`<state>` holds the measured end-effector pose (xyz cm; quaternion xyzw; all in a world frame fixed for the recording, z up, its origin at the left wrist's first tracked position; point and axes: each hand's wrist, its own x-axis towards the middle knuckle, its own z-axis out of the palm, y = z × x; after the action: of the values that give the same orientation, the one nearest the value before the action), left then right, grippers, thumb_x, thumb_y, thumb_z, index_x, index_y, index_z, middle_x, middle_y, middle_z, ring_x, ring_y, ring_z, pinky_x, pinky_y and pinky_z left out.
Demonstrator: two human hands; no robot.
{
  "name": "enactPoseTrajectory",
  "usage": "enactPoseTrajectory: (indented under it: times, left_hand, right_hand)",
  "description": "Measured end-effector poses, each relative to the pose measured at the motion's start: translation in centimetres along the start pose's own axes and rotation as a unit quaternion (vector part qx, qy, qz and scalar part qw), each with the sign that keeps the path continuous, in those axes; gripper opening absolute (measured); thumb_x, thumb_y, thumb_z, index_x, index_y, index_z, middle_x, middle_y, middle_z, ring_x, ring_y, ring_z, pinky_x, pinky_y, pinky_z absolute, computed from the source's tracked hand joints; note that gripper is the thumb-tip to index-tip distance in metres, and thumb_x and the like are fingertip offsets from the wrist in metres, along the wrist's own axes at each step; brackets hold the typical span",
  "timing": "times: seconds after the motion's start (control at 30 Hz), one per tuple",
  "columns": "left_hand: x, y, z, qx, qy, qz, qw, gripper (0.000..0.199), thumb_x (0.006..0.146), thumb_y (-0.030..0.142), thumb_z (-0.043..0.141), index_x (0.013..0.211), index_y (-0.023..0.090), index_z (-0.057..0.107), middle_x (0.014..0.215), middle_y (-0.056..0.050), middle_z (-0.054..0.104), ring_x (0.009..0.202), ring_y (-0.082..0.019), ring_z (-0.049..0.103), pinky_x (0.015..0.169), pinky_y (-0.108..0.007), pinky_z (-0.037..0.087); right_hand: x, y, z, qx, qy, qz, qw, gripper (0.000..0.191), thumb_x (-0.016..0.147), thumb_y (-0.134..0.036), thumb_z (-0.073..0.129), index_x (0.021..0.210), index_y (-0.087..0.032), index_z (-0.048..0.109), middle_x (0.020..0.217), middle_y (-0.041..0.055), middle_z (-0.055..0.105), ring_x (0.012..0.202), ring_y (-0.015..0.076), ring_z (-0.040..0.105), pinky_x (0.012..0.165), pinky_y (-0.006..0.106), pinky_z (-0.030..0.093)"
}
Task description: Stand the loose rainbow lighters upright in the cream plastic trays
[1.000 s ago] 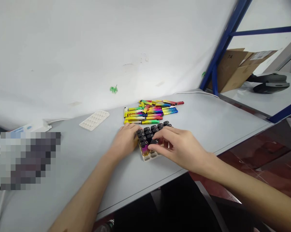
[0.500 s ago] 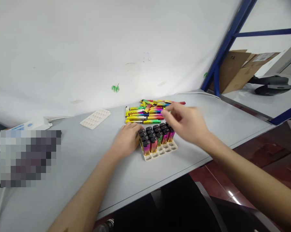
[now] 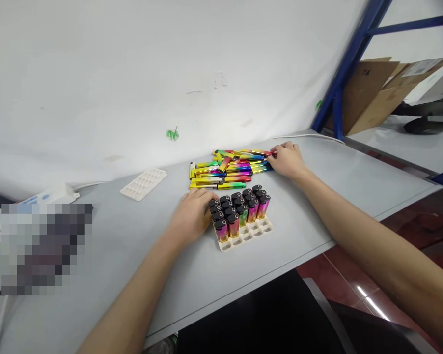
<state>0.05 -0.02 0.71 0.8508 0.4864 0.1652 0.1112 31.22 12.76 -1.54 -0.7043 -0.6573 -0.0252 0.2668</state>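
A white plastic tray (image 3: 247, 236) holds several upright lighters (image 3: 242, 215) with black tops and shiny purple, red, green and gold bodies. Its front row of slots has no lighters. My left hand (image 3: 194, 214) is curled against the tray's left side, steadying it beside the lighters, with the fingertips partly hidden. Behind the tray lies a loose pile of shiny metallic lighter cases (image 3: 225, 169) in yellow, green, red, blue and purple. At the right end of that pile, my right hand (image 3: 288, 160) has its bent fingers on a case.
Another white slotted tray (image 3: 144, 184) lies to the left on the grey table (image 3: 310, 223). A pixelated dark object (image 3: 52, 246) sits at far left. The white wall (image 3: 133, 73) stands behind. At right are a blue metal frame (image 3: 339, 93) and a cardboard box (image 3: 376, 93).
My right hand has moved away from the lighters in the tray to the right end of the pile of cases. My left hand stays at the tray's side. The view has shifted slightly.
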Motion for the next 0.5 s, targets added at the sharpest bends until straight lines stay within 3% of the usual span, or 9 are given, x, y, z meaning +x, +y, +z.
enactPoseTrajectory:
  times: [0.17,0.27,0.33,0.4,0.5]
  left_hand:
    - [-0.1,0.0,-0.1,0.008,0.0,-0.006,1.0,0.021,0.08,0.013,0.056,0.097,0.023,0.064,0.106,-0.005,0.071,0.103,-0.026,0.059,0.089,-0.041,0.046]
    - [-0.1,-0.1,0.0,0.01,0.007,-0.005,1.0,0.026,0.077,0.01,0.055,0.098,0.024,0.063,0.105,-0.004,0.071,0.104,-0.026,0.059,0.088,-0.039,0.046]
    - [-0.1,-0.1,0.0,0.01,0.008,-0.007,1.0,0.029,0.076,0.009,0.054,0.099,0.024,0.064,0.104,-0.004,0.071,0.104,-0.026,0.059,0.087,-0.039,0.046]
    - [-0.1,0.0,-0.1,0.01,0.004,-0.011,1.0,0.028,0.077,0.01,0.054,0.099,0.024,0.064,0.103,-0.005,0.071,0.103,-0.026,0.059,0.088,-0.039,0.046]
    - [0.0,0.2,-0.2,0.005,-0.005,-0.017,1.0,0.023,0.08,0.012,0.053,0.097,0.023,0.063,0.105,-0.006,0.071,0.104,-0.027,0.059,0.088,-0.04,0.046]
  right_hand:
    - [-0.1,0.2,-0.9,0.048,0.024,0.011,0.998,0.024,0.083,-0.029,0.066,0.097,-0.011,0.072,0.111,0.0215,0.06,0.12,0.0383,0.047,0.1,0.052,0.041]
    - [0.0,-0.1,-1.6,0.162,0.07,0.041,0.983,0.018,0.078,-0.031,0.071,0.087,-0.016,0.065,0.108,0.0177,0.064,0.114,0.034,0.054,0.099,0.049,0.043]
    - [0.2,-0.5,-2.0,0.293,0.102,0.063,0.948,0.02,0.082,-0.036,0.067,0.088,-0.02,0.058,0.102,0.0127,0.067,0.103,0.0275,0.061,0.093,0.044,0.048]
    - [0.2,-0.9,-2.4,0.437,0.106,0.087,0.889,0.023,0.088,-0.042,0.061,0.091,-0.023,0.048,0.091,0.0065,0.067,0.087,0.0208,0.066,0.08,0.038,0.053]
    - [-0.1,-2.0,-2.8,0.567,0.072,0.124,0.811,0.03,0.089,-0.048,0.059,0.092,-0.027,0.038,0.072,-0.0039,0.059,0.056,0.0133,0.058,0.053,0.027,0.048]
